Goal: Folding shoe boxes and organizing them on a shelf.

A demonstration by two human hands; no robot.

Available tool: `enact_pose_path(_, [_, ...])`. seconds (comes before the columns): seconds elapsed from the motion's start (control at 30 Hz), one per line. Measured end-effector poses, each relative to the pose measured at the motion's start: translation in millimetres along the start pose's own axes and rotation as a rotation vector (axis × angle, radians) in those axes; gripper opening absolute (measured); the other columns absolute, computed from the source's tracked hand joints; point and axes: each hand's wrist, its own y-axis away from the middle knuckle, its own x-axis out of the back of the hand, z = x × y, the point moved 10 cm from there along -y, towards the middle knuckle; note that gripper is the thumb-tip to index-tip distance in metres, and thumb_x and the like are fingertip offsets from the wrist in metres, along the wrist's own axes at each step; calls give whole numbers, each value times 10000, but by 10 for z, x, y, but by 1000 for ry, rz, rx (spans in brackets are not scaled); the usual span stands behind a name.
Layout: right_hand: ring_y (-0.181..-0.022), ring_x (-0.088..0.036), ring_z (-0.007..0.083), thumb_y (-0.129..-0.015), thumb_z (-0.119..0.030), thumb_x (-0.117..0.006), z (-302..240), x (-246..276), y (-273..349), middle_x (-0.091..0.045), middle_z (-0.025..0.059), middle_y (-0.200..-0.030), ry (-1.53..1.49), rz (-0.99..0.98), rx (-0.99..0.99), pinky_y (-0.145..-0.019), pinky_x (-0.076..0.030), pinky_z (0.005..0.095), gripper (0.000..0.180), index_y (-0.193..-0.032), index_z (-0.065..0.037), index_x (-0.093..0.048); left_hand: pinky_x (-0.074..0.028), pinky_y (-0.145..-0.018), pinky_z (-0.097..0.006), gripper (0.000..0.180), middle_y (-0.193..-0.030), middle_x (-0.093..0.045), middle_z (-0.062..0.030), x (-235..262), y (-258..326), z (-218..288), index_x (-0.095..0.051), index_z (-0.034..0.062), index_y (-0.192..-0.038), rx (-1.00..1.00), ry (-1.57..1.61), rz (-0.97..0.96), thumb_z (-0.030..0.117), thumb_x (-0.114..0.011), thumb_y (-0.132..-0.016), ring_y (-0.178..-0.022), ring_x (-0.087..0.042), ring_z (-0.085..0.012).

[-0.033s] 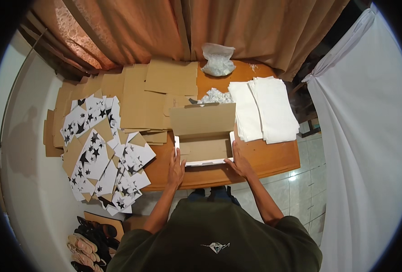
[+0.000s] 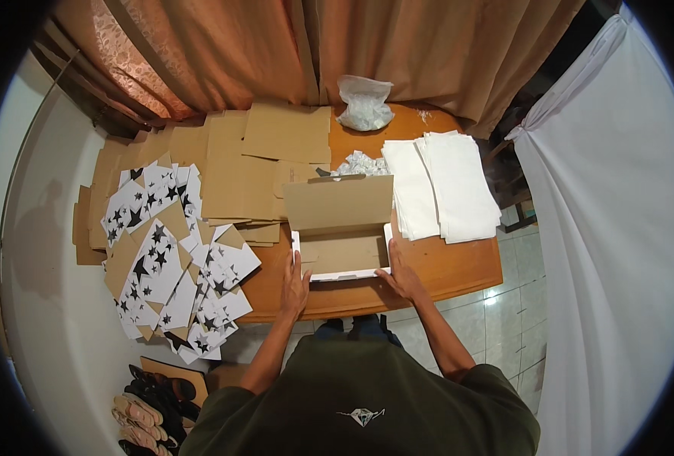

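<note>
An open cardboard box (image 2: 344, 254), brown inside with white outer walls, sits at the near edge of the wooden table. Its brown lid (image 2: 339, 204) stands raised at the far side. My left hand (image 2: 296, 286) grips the near left corner, fingers pointing forward along the wall. At the opposite corner my right hand (image 2: 402, 273) holds the right wall, its thumb on the near edge. No contents show inside the box.
Star-printed white cardboard pieces (image 2: 154, 262) pile up on the left, near flat brown cardboard sheets (image 2: 234, 182). White paper stacks (image 2: 458, 186) lie right. Behind the lid are small silvery packets (image 2: 361, 163); a clear plastic bag (image 2: 366, 106) stands farther back. Shoes (image 2: 143, 414) sit lower left.
</note>
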Motion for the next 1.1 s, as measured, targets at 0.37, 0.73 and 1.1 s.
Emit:
enact_pose_path(0.37, [-1544,-107,419,-982,-534,-576,-191,105,211,-107,325,-1640,-36,54,-5,-1248,-176,455,1006,-1578,86,-54,-320,-1166,-517,688,-1604,-244,-285,283,-7,255,-243,61,-1601,33,-234,-54,372,-512,-1049,-1460,-297,-474])
enact_pose_path(0.73, [-1541,-137,414,-962,-538,-614,-131,1282,587,-147,310,-1640,-202,297,-88,-1244,-189,452,997,-1586,58,-116,-253,-1206,-479,749,-1599,-259,-281,-246,-553,1907,-281,4,-1564,-128,410,-108,472,-527,-1033,-1482,-287,-423])
enact_pose_path(1.1, [-1518,-219,423,-955,-527,-637,1989,2678,988,-182,301,-1634,-318,337,-221,-1223,-251,457,934,-1594,-8,-194,-275,-1192,-461,695,-1527,-363,-268,-2318,-1079,3441,-325,-6,-1530,-82,442,-232,421,-551,-1030,-1436,-351,-406])
